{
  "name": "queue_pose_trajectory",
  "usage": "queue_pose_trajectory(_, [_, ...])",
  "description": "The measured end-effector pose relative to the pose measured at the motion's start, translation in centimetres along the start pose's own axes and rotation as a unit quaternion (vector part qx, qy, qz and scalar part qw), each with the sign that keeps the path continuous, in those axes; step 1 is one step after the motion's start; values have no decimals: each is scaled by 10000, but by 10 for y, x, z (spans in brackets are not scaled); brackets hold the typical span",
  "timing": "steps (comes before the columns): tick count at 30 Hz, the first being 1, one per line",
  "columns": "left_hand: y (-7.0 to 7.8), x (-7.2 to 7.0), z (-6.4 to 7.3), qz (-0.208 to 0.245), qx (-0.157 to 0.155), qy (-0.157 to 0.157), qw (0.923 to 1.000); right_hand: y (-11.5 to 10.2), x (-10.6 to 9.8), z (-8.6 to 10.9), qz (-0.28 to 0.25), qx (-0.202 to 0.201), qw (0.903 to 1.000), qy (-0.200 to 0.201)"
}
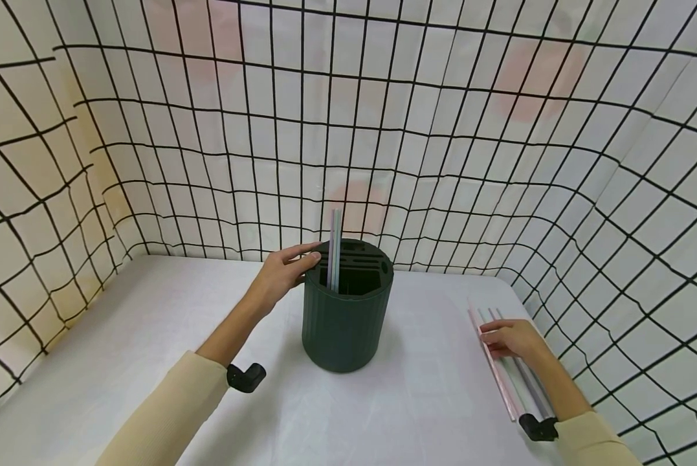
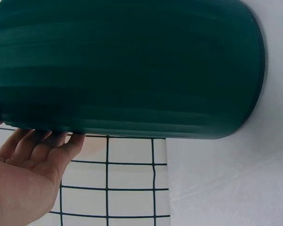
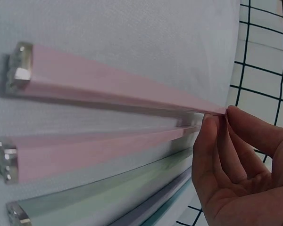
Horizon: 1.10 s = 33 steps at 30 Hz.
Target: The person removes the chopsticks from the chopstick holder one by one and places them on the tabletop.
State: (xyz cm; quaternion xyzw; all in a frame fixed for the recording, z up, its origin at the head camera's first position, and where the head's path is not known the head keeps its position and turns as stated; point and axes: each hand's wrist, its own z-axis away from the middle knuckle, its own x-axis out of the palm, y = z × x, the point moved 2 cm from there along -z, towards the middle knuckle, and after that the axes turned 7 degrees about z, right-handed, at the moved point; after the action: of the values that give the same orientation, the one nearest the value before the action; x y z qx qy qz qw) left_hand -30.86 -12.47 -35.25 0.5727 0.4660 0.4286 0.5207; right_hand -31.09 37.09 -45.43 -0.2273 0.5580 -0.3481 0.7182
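A dark green utensil holder (image 1: 342,336) with slots in its top stands upright on the white table. My left hand (image 1: 284,268) grips its rim from the left, thumb over the top edge and fingers along the far side. A lilac chopstick (image 1: 330,255) and a pale blue-green chopstick (image 1: 338,252) poke up from its front compartment. Over at the right, my right hand (image 1: 514,340) pinches the far end of a pink chopstick (image 3: 108,82) between thumb and fingertips. Beside it lie a second pink chopstick (image 3: 85,157) and a pale green chopstick (image 3: 94,194), both with silvery ends.
Beyond the green one are a purple chopstick (image 3: 151,200) and a teal chopstick (image 3: 172,203), partly covered by my right hand. A black wire grid (image 1: 301,155) with white sheeting behind it borders the table (image 1: 430,375) at the back and both sides.
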Motion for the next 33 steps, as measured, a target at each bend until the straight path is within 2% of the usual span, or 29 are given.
queue_pose_trajectory(6, [1,0,0,15,-1,5,10000,3,3,-1,249,-61,9997,29])
queue_pose_trajectory(17, [1,1,1,82,12,-27,10000,9,5,-1,183,-74,9997,108])
queue_pose_trajectory(24, [1,0,0,14,24,9,10000,8,4,-1,194,-217,9994,175])
queue_pose_trajectory(29, [1,1,1,15,17,-7,10000,5,2,0,220,-188,9991,300])
queue_pose_trajectory(33, [1,1,2,8,9,5,10000,-10,-1,2,214,-232,9988,362])
